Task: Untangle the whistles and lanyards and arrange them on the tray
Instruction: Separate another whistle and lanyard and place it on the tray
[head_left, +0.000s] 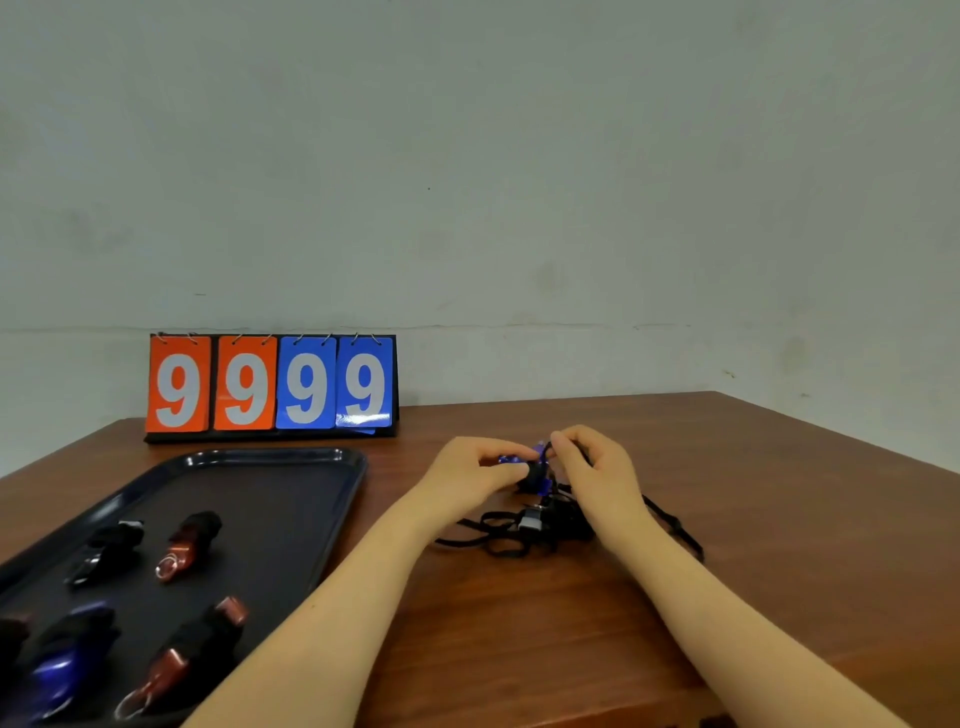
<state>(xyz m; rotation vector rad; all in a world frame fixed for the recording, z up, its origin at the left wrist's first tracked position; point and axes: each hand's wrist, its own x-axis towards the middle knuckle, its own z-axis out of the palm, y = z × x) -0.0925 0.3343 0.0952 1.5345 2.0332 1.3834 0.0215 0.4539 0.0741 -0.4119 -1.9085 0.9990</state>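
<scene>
A tangle of black lanyards (498, 535) lies on the brown table, with a silver whistle (531, 519) in it. Above the tangle, my left hand (475, 475) and my right hand (597, 473) both pinch a blue whistle (540, 460) wrapped in black cord. More cord trails off to the right of my right wrist. At the left sits a dark tray (291, 462) holding several whistles with wound lanyards: a black one (111, 548), a red one (189, 540), a blue one (67, 660) and another red one (182, 654).
A flip scoreboard (270, 384) showing 9 9 9 9 in orange and blue stands at the back, behind the tray. The table's right corner (722, 395) lies against the pale wall. Another dark wound item shows at the tray's left edge (10, 639).
</scene>
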